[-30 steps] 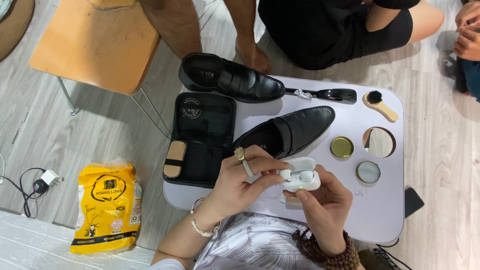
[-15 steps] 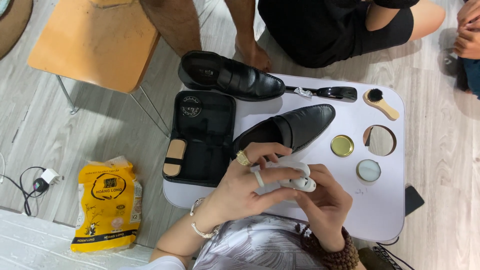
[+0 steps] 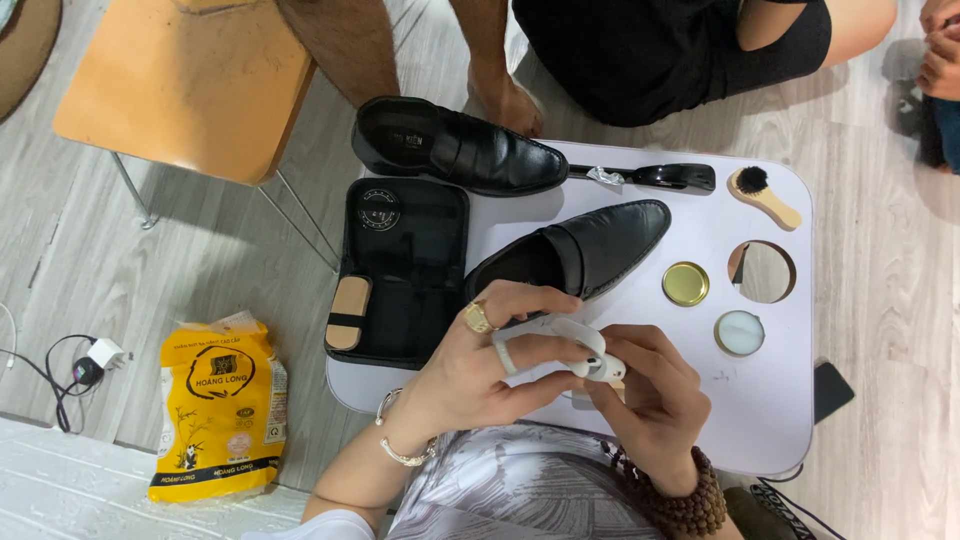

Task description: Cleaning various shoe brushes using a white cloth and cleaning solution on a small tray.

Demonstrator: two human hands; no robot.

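Both my left hand (image 3: 480, 365) and right hand (image 3: 650, 400) clamp a white cloth (image 3: 575, 345) over the tabletop's (image 3: 690, 420) near edge, beside the black loafer (image 3: 580, 250).

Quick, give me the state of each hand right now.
Left hand: closed around a white cloth, fingers curled over it.
Right hand: closed, gripping the same white cloth from the other side.
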